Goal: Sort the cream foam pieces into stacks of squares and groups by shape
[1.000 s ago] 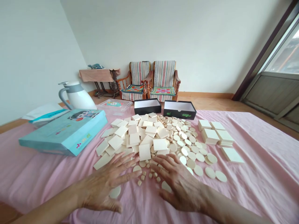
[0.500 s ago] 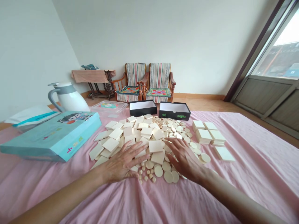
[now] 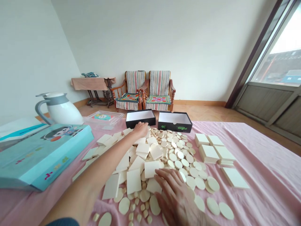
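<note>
A wide pile of pale wooden square tiles [image 3: 134, 181], round discs [image 3: 175, 157] and small cubes [image 3: 142, 207] covers the middle of the cloth. My left hand [image 3: 141, 129] reaches across the pile to its far edge, just in front of the left black box. Its fingertips are hidden, so I cannot tell what they touch. My right hand [image 3: 175, 193] is at the near side, palm down with fingers stretched over tiles and discs, holding nothing I can see.
Two black boxes with white insides, one left [image 3: 140, 116] and one right [image 3: 175, 121], stand behind the pile. Neat stacks of square tiles [image 3: 209, 153] are on the right. At left are a light blue box [image 3: 47, 150], a white jug [image 3: 62, 110] and a clear plastic container [image 3: 104, 117].
My left hand has moved forward from the near side to the pile's far edge. My right hand has drawn back toward me. Tiles and discs near me have shifted and spread.
</note>
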Tool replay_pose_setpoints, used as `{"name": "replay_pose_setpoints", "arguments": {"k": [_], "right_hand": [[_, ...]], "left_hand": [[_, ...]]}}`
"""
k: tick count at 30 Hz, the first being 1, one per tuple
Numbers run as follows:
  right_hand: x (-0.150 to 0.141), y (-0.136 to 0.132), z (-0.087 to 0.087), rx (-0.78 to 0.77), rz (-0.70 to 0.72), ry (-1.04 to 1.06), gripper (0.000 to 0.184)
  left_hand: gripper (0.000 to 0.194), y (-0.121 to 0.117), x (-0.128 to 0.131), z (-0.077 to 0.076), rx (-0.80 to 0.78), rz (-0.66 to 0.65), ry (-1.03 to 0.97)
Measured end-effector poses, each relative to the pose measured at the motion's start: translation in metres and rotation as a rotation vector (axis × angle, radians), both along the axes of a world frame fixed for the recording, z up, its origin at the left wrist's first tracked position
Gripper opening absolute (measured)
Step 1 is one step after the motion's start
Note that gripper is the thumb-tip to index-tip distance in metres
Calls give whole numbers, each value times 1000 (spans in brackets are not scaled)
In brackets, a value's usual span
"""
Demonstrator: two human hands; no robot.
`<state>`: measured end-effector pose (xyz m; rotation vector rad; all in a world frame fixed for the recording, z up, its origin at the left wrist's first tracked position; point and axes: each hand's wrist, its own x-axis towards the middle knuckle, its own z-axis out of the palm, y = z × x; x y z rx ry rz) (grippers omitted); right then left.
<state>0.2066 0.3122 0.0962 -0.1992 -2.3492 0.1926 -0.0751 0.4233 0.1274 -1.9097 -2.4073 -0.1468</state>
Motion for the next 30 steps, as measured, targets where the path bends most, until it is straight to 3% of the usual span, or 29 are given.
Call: {"name": "replay_pose_setpoints", "arguments": {"k": [4,8,11,15,18,20,22,26,30], "right_hand": [[1,7,2,36,9,48,36],[6,6,1,-7,-15,14,39],[9,5,2,-48,-53,-22,40],[6,7,10,-122,-163,5,41],[3,4,21,-192,-228,47,58],[4,0,27,-254,-193,57,69],[10,-4,31,-333,-110,47,67],[30,-14,37,-451,-25,44,47],[55,-25,40,-536,-25,-68,56]], "left_hand": [[35,30,-5,-7,-79,111,-12],[35,23,-4,2,0,111,-36],[40,-3,1,18,125,42,-71],[48,-62,25,37,208,-107,-160],[69,-115,57,42,257,-313,-426],[81,-145,80,42,234,-349,-547],[83,-167,100,41,205,-371,-615],[80,-190,128,38,171,-388,-738],[82,-198,152,30,142,-391,-735]]}}
